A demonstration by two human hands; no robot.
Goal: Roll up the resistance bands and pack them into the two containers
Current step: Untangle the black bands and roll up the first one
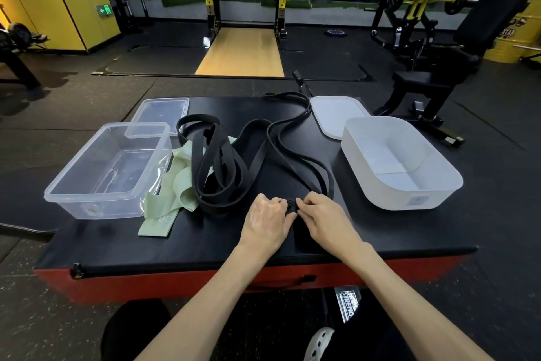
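On a black padded platform (251,246) lie several black resistance bands. One thin black band (292,123) trails back from my hands toward the far edge. Its near end is a small tight roll (292,206), pinched between my left hand (268,221) and my right hand (325,221). A wider black band (216,167) lies looped left of centre, partly over a pale green band (172,193). A clear plastic container (108,173) stands open at the left. A white container (398,161) stands open at the right.
The clear lid (164,111) lies behind the clear container, the white lid (336,117) behind the white one. The platform has a red side and a near edge by my knees. Gym machines and a rack stand on the dark floor beyond.
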